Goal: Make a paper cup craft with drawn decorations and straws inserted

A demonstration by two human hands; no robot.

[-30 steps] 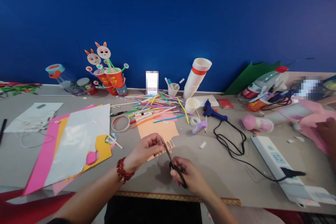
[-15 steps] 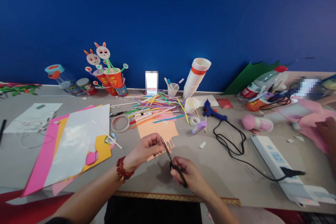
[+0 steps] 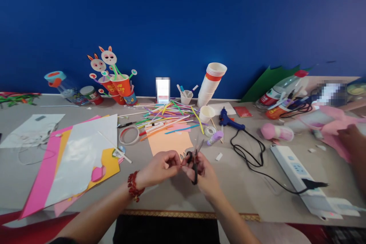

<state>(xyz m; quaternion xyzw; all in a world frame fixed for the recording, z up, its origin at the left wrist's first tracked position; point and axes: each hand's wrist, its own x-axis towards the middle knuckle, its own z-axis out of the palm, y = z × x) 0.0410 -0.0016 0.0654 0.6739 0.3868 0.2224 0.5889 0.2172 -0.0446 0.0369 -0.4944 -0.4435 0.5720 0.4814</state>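
My left hand, with a red bead bracelet on the wrist, is closed in a pinch on a small orange paper cut-out that shows little past the fingers. My right hand grips black-handled scissors, blades pointing up and away and slightly parted. The two hands meet in front of me, just below an orange paper sheet lying flat on the table.
Coloured paper sheets lie at the left. Straws, a tape ring, paper cups and bunny cups stand behind. A blue glue gun with black cord, a white power strip and another person's hand are at the right.
My right hand has risen and turned the scissors upright, close against my left hand. The cut-out has come up off the table. The view has shifted slightly right.
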